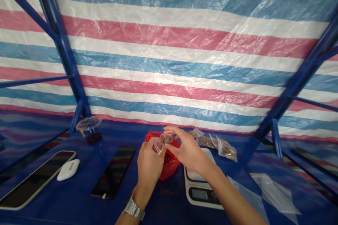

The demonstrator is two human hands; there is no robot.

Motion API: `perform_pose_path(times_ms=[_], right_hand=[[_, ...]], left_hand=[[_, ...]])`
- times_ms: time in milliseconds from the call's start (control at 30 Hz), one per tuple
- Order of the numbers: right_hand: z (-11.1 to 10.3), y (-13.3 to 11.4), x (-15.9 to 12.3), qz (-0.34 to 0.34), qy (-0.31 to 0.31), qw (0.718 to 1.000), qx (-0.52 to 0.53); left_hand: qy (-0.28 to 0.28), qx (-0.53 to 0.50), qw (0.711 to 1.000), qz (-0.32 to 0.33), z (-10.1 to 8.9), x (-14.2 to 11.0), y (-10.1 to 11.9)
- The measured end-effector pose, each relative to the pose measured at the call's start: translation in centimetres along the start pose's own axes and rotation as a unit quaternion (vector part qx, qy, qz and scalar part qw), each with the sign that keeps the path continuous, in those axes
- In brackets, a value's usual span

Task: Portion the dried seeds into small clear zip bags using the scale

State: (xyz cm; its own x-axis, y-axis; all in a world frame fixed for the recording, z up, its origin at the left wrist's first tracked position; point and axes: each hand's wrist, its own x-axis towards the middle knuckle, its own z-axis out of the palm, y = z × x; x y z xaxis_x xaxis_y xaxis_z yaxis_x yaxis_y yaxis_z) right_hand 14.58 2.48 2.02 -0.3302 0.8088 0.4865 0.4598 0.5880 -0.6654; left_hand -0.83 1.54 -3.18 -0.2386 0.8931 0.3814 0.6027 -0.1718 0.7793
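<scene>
My left hand, with a metal watch on its wrist, is closed around a small clear plastic piece, whose exact kind I cannot make out. My right hand pinches a small clear plastic cup between thumb and fingers. The cup is tilted toward the left hand and has some brownish bits in it. Both hands are above an open red plastic bag, which holds dark bits. Under my right forearm stands a white kitchen scale, its display partly covered.
Behind the scale lie several small zip bags of brown bits. Flat clear bags are at the right. On the left are a black phone, a pale-edged phone, a white earbud case and a lidded cup of dark liquid.
</scene>
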Motion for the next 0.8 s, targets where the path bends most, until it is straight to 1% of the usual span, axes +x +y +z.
perform_pose_path(times_ms=[100,167,233,300,400,433,500,567,600,667,700,733,800], right_hand=[[0.5,-0.8,-0.1,-0.065,-0.03,0.996,-0.057],[0.6,-1.5,-0.1,-0.12,-0.056,0.988,-0.081],[0.7,-2.0,0.0,-0.158,-0.064,0.981,-0.097],[0.9,-2.3,0.1,-0.178,-0.064,0.976,-0.107],[1.0,-1.9,0.4,-0.193,-0.047,0.974,-0.107],[0.9,-1.7,0.5,-0.19,-0.033,0.975,-0.106],[0.7,-1.0,0.8,-0.164,-0.002,0.98,-0.112],[0.5,-0.1,1.1,-0.117,0.0,0.985,-0.129],[0.4,0.3,1.2,-0.093,-0.018,0.985,-0.142],[0.6,1.0,1.2,-0.059,-0.081,0.98,-0.172],[0.8,1.4,1.2,-0.051,-0.112,0.975,-0.186],[1.1,1.6,1.2,-0.048,-0.136,0.97,-0.197],[1.8,1.9,1.1,-0.061,-0.169,0.964,-0.197]], left_hand=[[0.003,-0.027,0.999,-0.021,0.0,0.0,-0.2],[0.016,-0.065,0.997,-0.036,0.1,0.0,-0.3],[0.026,-0.113,0.992,-0.047,0.2,0.1,-0.5],[0.029,-0.151,0.987,-0.047,0.5,0.1,-0.6],[0.03,-0.167,0.985,-0.035,0.7,0.2,-0.7],[0.033,-0.165,0.985,-0.031,0.7,0.2,-0.7],[0.049,-0.155,0.987,-0.023,0.4,0.4,-0.7],[0.074,-0.117,0.99,-0.015,-0.1,0.3,-0.6],[0.088,-0.085,0.992,-0.012,-0.3,0.2,-0.6],[0.112,-0.007,0.994,-0.008,-0.8,-0.5,-0.5],[0.114,0.027,0.993,-0.004,-0.9,-1.0,-0.5],[0.109,0.052,0.993,0.0,-1.0,-1.5,-0.5],[0.076,0.071,0.995,0.007,-0.9,-2.8,-0.9]])
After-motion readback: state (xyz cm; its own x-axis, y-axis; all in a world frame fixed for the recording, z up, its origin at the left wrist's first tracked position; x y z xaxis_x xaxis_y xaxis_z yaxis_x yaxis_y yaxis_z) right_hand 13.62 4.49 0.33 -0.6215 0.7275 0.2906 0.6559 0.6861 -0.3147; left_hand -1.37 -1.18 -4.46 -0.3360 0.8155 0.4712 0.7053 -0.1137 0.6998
